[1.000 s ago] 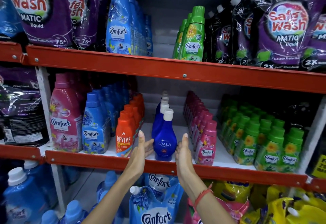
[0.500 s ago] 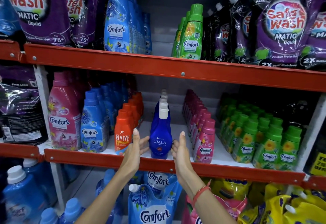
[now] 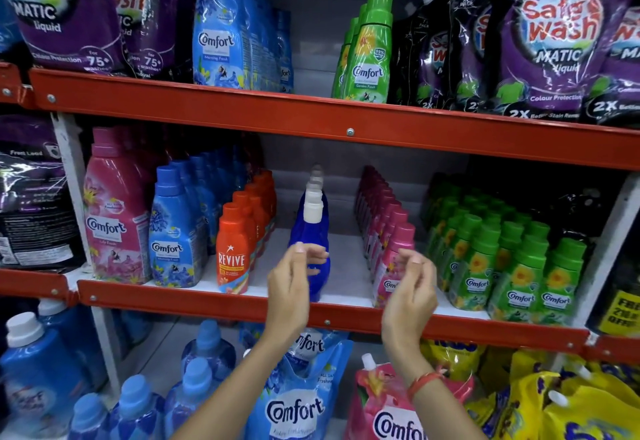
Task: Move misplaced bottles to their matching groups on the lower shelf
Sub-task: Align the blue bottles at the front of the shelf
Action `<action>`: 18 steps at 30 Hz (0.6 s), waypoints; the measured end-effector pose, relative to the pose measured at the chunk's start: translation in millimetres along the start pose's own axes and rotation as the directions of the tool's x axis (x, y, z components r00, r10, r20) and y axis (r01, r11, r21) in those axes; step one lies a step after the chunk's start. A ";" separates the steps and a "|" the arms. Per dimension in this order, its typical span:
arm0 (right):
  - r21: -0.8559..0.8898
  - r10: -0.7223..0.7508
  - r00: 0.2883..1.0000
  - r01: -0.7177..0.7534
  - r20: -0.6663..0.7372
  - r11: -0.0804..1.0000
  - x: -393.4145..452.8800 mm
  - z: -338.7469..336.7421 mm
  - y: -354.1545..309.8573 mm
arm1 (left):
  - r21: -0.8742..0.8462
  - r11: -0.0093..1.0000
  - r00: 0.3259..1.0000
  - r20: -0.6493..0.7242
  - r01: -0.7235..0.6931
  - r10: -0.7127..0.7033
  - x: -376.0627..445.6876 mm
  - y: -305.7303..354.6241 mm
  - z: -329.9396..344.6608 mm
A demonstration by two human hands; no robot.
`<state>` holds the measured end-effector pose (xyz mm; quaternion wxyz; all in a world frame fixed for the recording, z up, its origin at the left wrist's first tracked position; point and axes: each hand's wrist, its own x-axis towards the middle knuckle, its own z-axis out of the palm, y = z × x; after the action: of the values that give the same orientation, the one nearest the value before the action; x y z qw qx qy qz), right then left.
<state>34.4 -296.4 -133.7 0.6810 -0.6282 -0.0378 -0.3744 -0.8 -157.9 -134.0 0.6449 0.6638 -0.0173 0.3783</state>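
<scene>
The middle shelf holds rows by colour: a large pink Comfort bottle, blue Comfort bottles, orange Revive bottles, dark blue Ujala bottles with white caps, small pink Comfort bottles and small green Comfort bottles. My left hand hovers in front of the front Ujala bottle, fingers loosely curled, holding nothing. Its fingers hide part of that bottle. My right hand floats before the front pink bottle, also loosely curled and empty.
The upper shelf carries tall blue Comfort bottles, green Comfort bottles and purple Safe Wash pouches. Below stand blue bottles, Comfort refill pouches and yellow pouches.
Both hands drew back from either side of the front Ujala bottle and curled their fingers. My right hand shifted right, in front of the pink row.
</scene>
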 end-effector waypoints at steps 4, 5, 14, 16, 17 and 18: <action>-0.062 0.184 0.982 -0.186 -0.050 0.980 21.1 -9.6 13.7 | 0.082 0.967 0.936 0.245 0.241 -0.254 -3.9 -5.8 32.0; -0.093 0.243 0.970 -0.244 -0.016 0.965 23.8 -11.0 17.1 | 0.114 0.940 0.893 0.293 0.321 -0.341 -4.0 -4.8 38.2; -0.230 0.394 0.913 -0.362 0.108 0.903 27.6 -22.4 17.1 | 0.224 0.793 0.628 0.506 0.566 -0.591 5.5 6.5 76.1; -0.250 0.409 0.902 -0.369 0.135 0.895 30.2 -23.7 19.2 | 0.253 0.789 0.627 0.494 0.560 -0.603 6.7 0.7 78.8; -0.251 0.414 0.898 -0.370 0.150 0.894 31.3 -23.8 21.1 | 0.253 0.788 0.619 0.504 0.562 -0.603 7.3 0.8 79.1; -0.249 0.418 0.894 -0.374 0.159 0.894 32.6 -23.8 23.0 | 0.251 0.784 0.610 0.510 0.568 -0.606 7.1 3.3 79.4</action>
<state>60.6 -334.1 -140.6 0.6646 -0.7271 0.0605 -0.1611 40.6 -224.2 -118.1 0.6758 0.7336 0.0228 -0.0679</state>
